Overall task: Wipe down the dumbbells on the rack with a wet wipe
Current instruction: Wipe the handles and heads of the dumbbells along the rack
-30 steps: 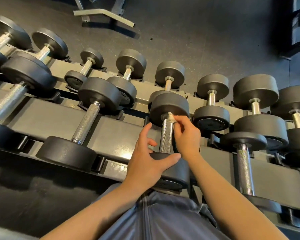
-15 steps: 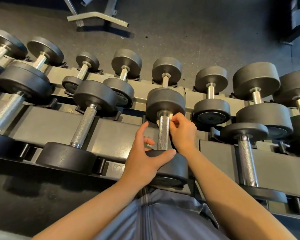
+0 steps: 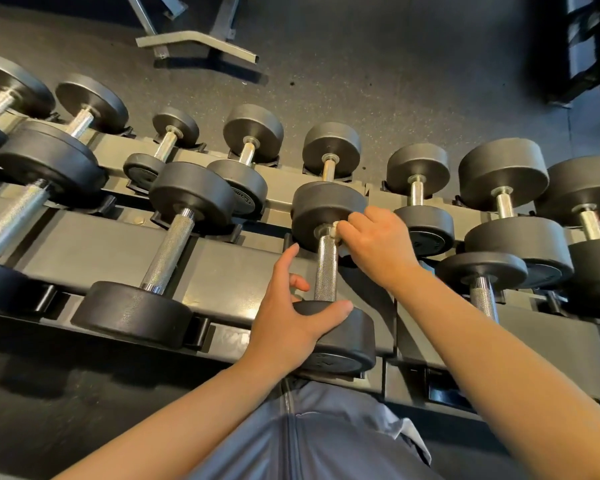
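Though black-headed, dumbbell chrome-handled

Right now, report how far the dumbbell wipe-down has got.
Done: nothing here shows which dumbbells are already clean. In hand: the right hand pinches a small wet wipe against the top of the handle of the centre dumbbell, while the left hand steadies its near head. Left: this dumbbell's heads and, seemingly, the others on the rack.

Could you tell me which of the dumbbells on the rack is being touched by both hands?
The front-row dumbbell: the left hand rests on its near head, the right hand presses a wipe against its handle top.
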